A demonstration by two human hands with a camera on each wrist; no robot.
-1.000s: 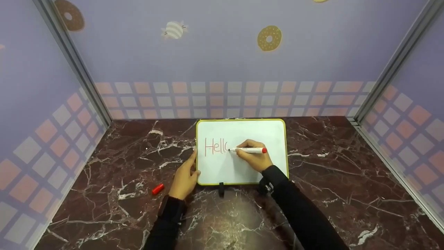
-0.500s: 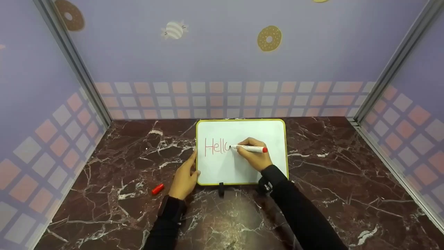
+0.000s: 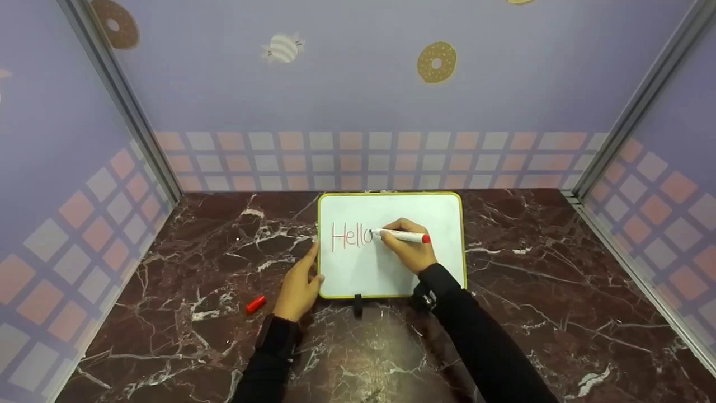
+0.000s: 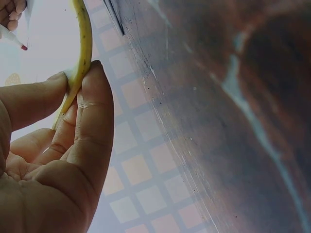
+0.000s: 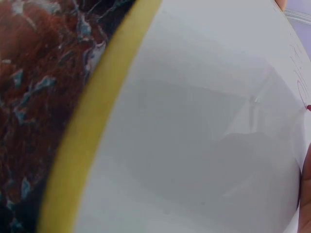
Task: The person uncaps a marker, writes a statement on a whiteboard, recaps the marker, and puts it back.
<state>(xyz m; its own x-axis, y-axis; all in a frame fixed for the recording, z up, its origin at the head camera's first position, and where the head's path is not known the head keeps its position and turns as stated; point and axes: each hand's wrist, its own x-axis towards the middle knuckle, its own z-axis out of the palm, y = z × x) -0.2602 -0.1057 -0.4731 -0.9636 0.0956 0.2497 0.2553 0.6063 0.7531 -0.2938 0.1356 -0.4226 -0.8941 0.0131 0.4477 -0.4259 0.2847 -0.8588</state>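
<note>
A whiteboard (image 3: 391,274) with a yellow frame leans on a stand, the word "Hello" (image 3: 351,236) in red on its left half. My left hand (image 3: 296,288) pinches the board's left edge; in the left wrist view the thumb (image 4: 36,99) lies on the front and the fingers (image 4: 95,111) behind the frame. My right hand (image 3: 413,246) holds a white marker (image 3: 405,235) with a red end, its tip at the top of the "o". In the right wrist view only a strip of that hand (image 5: 305,199) shows, beside the marker's red tip (image 5: 308,107).
A red marker cap (image 3: 255,304) lies on the dark marbled table (image 3: 184,347), left of my left hand. A black stand foot (image 3: 358,305) juts out under the board's lower edge. Patterned walls (image 3: 347,101) enclose the table at the back and both sides.
The marker tip has moved up and round, and the open curve after "Hell" is now a nearly closed "o". My left hand stays on the board's edge.
</note>
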